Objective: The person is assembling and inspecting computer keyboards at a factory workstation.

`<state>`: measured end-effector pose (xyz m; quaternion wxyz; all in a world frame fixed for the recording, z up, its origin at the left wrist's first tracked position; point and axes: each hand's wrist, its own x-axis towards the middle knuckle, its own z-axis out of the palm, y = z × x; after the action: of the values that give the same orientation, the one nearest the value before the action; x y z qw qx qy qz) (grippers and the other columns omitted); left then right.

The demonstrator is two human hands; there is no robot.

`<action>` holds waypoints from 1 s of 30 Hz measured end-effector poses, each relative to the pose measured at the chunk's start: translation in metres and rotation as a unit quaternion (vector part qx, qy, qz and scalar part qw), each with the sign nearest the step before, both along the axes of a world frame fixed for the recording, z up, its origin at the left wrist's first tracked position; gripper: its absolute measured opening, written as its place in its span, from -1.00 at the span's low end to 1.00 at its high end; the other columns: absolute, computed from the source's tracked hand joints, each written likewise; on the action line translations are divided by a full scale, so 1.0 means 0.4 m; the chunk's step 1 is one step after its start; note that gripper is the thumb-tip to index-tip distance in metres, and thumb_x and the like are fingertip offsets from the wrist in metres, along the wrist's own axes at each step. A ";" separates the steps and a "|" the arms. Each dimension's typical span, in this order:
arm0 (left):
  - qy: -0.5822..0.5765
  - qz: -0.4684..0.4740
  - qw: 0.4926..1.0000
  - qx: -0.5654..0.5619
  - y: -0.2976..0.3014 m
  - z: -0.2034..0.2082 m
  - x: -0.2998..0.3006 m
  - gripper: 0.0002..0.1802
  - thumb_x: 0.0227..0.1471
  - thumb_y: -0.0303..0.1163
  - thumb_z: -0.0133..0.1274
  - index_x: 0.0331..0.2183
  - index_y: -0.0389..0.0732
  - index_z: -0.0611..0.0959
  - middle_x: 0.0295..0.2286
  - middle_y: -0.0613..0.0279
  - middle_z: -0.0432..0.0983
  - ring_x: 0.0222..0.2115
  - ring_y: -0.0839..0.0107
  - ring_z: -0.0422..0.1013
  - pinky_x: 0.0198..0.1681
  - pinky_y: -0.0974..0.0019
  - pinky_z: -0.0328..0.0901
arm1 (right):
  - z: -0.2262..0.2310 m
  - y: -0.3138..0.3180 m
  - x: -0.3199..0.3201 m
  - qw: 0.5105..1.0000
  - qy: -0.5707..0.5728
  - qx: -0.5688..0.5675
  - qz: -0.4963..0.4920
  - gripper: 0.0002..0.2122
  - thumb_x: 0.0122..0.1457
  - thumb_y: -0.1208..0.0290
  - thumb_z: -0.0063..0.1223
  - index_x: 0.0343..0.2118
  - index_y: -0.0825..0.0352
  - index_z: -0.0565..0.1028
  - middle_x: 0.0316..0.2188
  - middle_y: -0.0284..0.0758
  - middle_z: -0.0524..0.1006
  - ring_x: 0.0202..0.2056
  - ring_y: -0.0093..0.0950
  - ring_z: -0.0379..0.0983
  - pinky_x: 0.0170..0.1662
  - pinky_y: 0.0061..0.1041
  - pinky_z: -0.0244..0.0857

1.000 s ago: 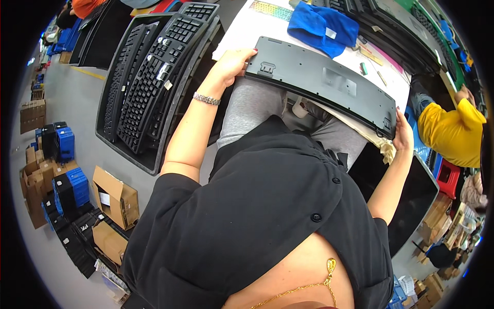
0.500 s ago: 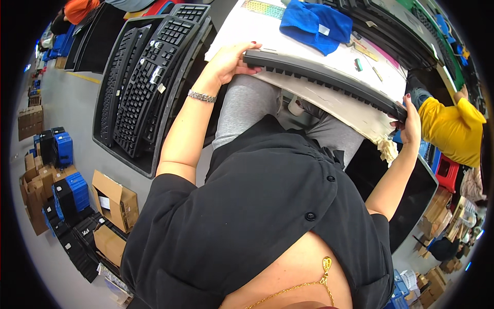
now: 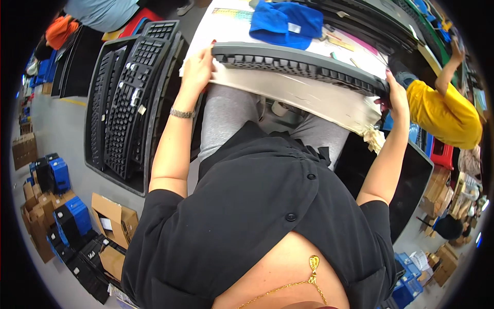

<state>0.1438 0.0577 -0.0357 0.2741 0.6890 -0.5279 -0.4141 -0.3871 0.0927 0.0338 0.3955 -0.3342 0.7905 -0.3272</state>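
Note:
A black keyboard [image 3: 298, 66] spans the space between my hands, tipped on its long edge so that its key rows face me. My left hand [image 3: 198, 69] grips its left end, and my right hand [image 3: 395, 98] is closed round the right end. It is held over the near edge of the white work table [image 3: 201, 38]. Just beyond it a blue cloth [image 3: 286, 24] lies bunched on the table. Some fingers of both hands are hidden behind the keyboard.
On my left stands a black bin [image 3: 146, 177] with several black keyboards [image 3: 135, 92]. More dark keyboards are stacked at the table's back right. A person in a yellow shirt [image 3: 445, 113] is at the right. Cardboard boxes [image 3: 114, 219] and blue-and-black crates stand on the floor.
The keyboard has come to a more level position and turned, showing more of its key rows. My view has shifted, so the table and bin appear displaced. Both hands keep their hold.

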 end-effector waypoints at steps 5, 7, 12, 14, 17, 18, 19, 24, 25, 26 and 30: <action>0.096 0.028 0.947 -0.305 -0.006 0.006 -0.069 -0.56 0.40 -0.16 -0.10 0.09 -0.24 0.61 -0.22 0.11 0.64 -0.12 0.30 0.49 0.08 0.32 0.31 | 0.026 -0.039 -0.006 0.997 0.016 0.076 0.017 -0.28 0.28 -0.25 -0.01 0.01 0.51 0.54 -0.30 -0.13 0.62 -0.67 -0.45 0.52 -0.66 -0.64 0.28; 0.122 0.009 0.948 -0.295 0.001 0.022 -0.104 -0.56 0.40 -0.17 -0.11 0.09 -0.24 0.61 -0.19 0.10 0.63 -0.09 0.31 0.48 0.11 0.33 0.29 | 0.037 -0.031 0.009 0.998 0.025 0.059 0.006 -0.29 0.29 -0.23 -0.03 0.04 0.50 0.53 -0.25 -0.11 0.62 -0.61 -0.44 0.55 -0.58 -0.62 0.33; 0.199 -0.040 0.948 -0.244 0.006 0.047 -0.154 -0.60 0.41 -0.24 -0.16 0.09 -0.26 0.58 -0.06 0.07 0.61 0.02 0.32 0.42 0.20 0.33 0.21 | 0.014 0.010 -0.090 1.000 0.018 -0.013 -0.015 -0.37 0.33 -0.11 -0.08 0.15 0.45 0.50 -0.05 -0.03 0.59 -0.33 -0.38 0.63 -0.26 -0.55 0.47; 0.203 -0.052 0.947 -0.242 0.000 0.049 -0.163 -0.60 0.41 -0.23 -0.17 0.07 -0.26 0.59 -0.04 0.07 0.61 0.04 0.31 0.40 0.22 0.31 0.19 | -0.023 0.052 -0.203 0.998 -0.011 -0.062 -0.029 -0.45 0.33 0.07 -0.04 0.20 0.43 0.46 0.04 -0.01 0.56 -0.14 -0.32 0.61 -0.06 -0.50 0.46; 0.192 -0.047 0.950 -0.241 0.002 0.049 -0.160 -0.59 0.42 -0.22 -0.18 0.04 -0.26 0.60 -0.03 0.08 0.61 0.07 0.30 0.38 0.25 0.28 0.16 | -0.084 0.101 -0.258 0.998 0.021 -0.061 0.001 -0.49 0.29 0.24 -0.01 0.24 0.42 0.44 0.11 0.01 0.53 -0.01 -0.27 0.57 0.08 -0.46 0.42; 0.189 -0.041 0.951 -0.240 0.002 0.047 -0.159 -0.59 0.42 -0.21 -0.19 0.04 -0.26 0.60 -0.03 0.08 0.61 0.07 0.30 0.38 0.26 0.27 0.15 | -0.098 0.127 -0.261 0.996 0.069 -0.031 0.036 -0.49 0.25 0.33 -0.01 0.25 0.42 0.43 0.13 0.01 0.51 0.04 -0.26 0.54 0.12 -0.46 0.40; 0.187 -0.035 0.953 -0.238 0.002 0.045 -0.160 -0.59 0.42 -0.20 -0.20 0.03 -0.25 0.60 -0.03 0.09 0.61 0.08 0.30 0.37 0.27 0.26 0.14 | -0.110 0.150 -0.267 0.991 0.117 0.000 0.070 -0.48 0.21 0.41 0.00 0.26 0.42 0.42 0.15 0.01 0.50 0.09 -0.25 0.51 0.16 -0.45 0.37; 0.164 -0.017 0.957 -0.238 0.004 0.047 -0.172 -0.57 0.44 -0.18 -0.23 0.02 -0.24 0.61 -0.03 0.10 0.61 0.08 0.29 0.37 0.29 0.24 0.10 | -0.081 0.167 -0.194 0.958 0.219 0.084 0.167 -0.41 0.06 0.63 -0.03 0.26 0.44 0.41 0.17 -0.03 0.51 0.18 -0.25 0.45 0.23 -0.46 0.32; 0.157 -0.012 0.958 -0.239 0.006 0.048 -0.173 -0.56 0.44 -0.18 -0.24 0.02 -0.24 0.61 -0.03 0.11 0.61 0.08 0.29 0.37 0.29 0.24 0.09 | -0.071 0.167 -0.181 0.948 0.236 0.101 0.188 -0.38 0.02 0.68 -0.05 0.25 0.45 0.41 0.17 -0.04 0.51 0.19 -0.25 0.44 0.24 -0.47 0.31; 0.158 -0.014 0.958 -0.240 0.007 0.050 -0.175 -0.56 0.44 -0.18 -0.24 0.02 -0.24 0.61 -0.03 0.11 0.61 0.08 0.29 0.37 0.29 0.24 0.09 | -0.064 0.169 -0.183 0.949 0.237 0.100 0.185 -0.38 0.02 0.68 -0.05 0.25 0.45 0.41 0.17 -0.04 0.51 0.19 -0.25 0.44 0.24 -0.47 0.31; 0.149 -0.013 0.959 -0.240 0.017 0.052 -0.178 -0.57 0.44 -0.19 -0.27 0.01 -0.23 0.60 -0.05 0.11 0.62 0.03 0.32 0.40 0.27 0.27 0.12 | -0.037 0.171 -0.191 0.914 0.295 0.154 0.232 -0.47 0.12 0.59 0.03 0.22 0.46 0.43 0.13 -0.11 0.56 0.14 -0.33 0.49 0.22 -0.51 0.32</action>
<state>0.0725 0.0646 -0.0149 0.5011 0.5265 -0.5740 -0.3771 -0.4635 0.1611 0.0189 0.2555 -0.5250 0.8117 0.0129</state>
